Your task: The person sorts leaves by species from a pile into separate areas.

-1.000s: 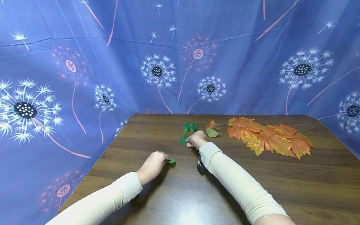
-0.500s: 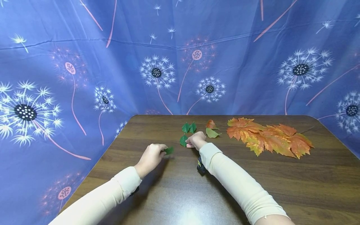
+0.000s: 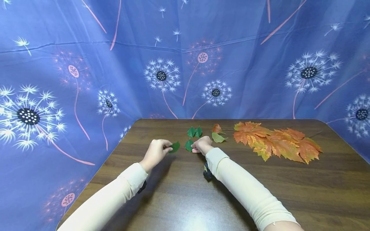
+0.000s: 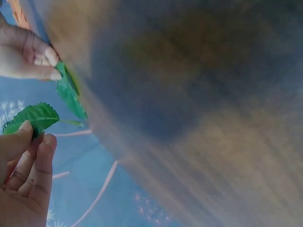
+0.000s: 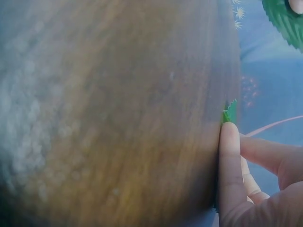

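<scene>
My left hand pinches a serrated green leaf between thumb and fingers, raised above the wooden table; in the left wrist view this leaf has a thin pale stem. To its right, another green leaf is on the table, and my right hand pinches its near right edge. In the right wrist view only a small bit of that leaf shows past the fingertip. A pair of green leaves lies side by side just beyond. The two hands are apart.
A yellow-green leaf and a small orange-brown leaf lie behind my right hand. Large orange maple leaves overlap farther right on the table. A blue dandelion-print cloth hangs behind the table's back edge.
My left hand has lifted its green leaf off the table and carried it away from me, to beside the leaf at my right hand. The right hand stays in place.
</scene>
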Tool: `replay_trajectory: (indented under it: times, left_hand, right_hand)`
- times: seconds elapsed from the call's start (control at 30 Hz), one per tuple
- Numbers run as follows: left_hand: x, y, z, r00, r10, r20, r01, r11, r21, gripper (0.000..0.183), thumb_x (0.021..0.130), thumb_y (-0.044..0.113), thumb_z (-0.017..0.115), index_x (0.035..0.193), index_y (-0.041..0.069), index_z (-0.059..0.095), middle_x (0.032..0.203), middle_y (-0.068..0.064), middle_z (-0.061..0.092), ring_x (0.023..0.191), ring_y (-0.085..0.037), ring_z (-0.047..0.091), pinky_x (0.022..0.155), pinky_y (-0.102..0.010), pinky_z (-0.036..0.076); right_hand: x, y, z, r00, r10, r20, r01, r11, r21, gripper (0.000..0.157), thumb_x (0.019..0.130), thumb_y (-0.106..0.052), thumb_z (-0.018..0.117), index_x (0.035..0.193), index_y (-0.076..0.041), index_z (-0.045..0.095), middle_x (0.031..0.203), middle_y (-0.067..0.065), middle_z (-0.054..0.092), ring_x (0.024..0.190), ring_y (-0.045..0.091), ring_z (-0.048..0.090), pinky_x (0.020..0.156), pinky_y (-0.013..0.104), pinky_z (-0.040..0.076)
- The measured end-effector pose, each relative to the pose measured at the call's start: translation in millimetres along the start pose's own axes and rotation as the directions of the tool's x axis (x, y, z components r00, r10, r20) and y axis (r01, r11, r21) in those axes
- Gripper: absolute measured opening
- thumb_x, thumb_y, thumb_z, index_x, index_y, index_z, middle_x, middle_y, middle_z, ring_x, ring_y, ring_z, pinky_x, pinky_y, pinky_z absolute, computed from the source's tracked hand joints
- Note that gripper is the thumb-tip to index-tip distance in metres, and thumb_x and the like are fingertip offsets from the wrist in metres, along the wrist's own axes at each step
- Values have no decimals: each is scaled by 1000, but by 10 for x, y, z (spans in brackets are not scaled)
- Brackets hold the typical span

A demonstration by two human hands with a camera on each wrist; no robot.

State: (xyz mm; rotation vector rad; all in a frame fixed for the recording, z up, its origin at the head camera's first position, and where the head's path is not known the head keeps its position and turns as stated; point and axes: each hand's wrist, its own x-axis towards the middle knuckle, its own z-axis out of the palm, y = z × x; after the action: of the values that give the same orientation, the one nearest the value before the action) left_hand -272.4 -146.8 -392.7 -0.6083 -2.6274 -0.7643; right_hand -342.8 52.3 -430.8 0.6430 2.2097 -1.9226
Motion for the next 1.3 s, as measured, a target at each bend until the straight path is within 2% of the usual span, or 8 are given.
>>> replay_trajectory:
  times: [0.1,0.3,0.53,0.77,0.97,1.1,1.2,1.3]
  left_hand:
    - [77,-5,-2,1000,-15,-5,15,1000,-16,6,80,5,77,85,5,75,74,-4,72,63,-9,64,58,-24,51]
    - [204,-50,41,996,-90,-6,90,995,-37,5,80,9,78,85,7,75,73,-2,72,62,-10,62,59,-26,51]
    - [357,-128,138,992,-125,-34,122,991,-60,8,79,11,79,84,7,74,76,-3,73,63,-12,63,61,-29,51]
    - [503,-209,201,974,-214,-74,204,971,-124,11,79,13,80,85,5,75,77,-9,74,66,-20,66,64,-32,52]
    - [630,-306,262,951,-304,-64,277,923,-267,12,81,7,77,90,-1,76,78,-15,74,74,-35,71,55,-19,48]
    - [726,-346,312,935,-353,-43,321,888,-329,14,82,7,76,93,-1,75,82,-16,74,79,-36,72,54,-13,44]
    - [794,-352,350,923,-383,-38,343,863,-371,14,82,7,76,93,-1,75,83,-17,74,80,-36,72,57,-18,51]
    - [848,-363,389,913,-408,-25,356,825,-440,14,82,5,76,93,-3,75,84,-20,74,79,-38,72,65,-33,59]
  right_hand:
    - [12,8,-8,1000,4,4,-4,1000,3,20,78,9,73,97,12,69,49,6,58,36,11,56,45,25,53]
    - [4,9,5,1000,2,16,-2,1000,25,19,78,11,72,97,13,69,48,7,58,35,11,55,44,25,53]
    - [-40,22,38,1000,10,-14,-9,999,37,16,77,11,72,93,13,70,48,8,60,35,12,56,44,26,54]
    - [-47,37,55,1000,6,-14,-5,998,60,18,76,13,72,94,14,70,47,8,59,34,12,55,44,26,53]
    - [-20,61,48,1000,-12,2,12,998,56,17,76,13,71,93,14,70,46,7,58,35,11,56,44,25,53]
    - [-7,50,37,1000,-14,0,14,998,59,14,76,12,71,91,13,70,49,7,60,36,12,56,44,26,53]
    - [0,42,32,1000,-11,-11,12,998,60,15,76,13,72,91,12,71,49,7,60,35,12,56,43,26,53]
    - [0,42,34,1000,-15,-21,16,998,62,15,76,13,72,91,13,71,48,7,59,35,12,55,42,25,52]
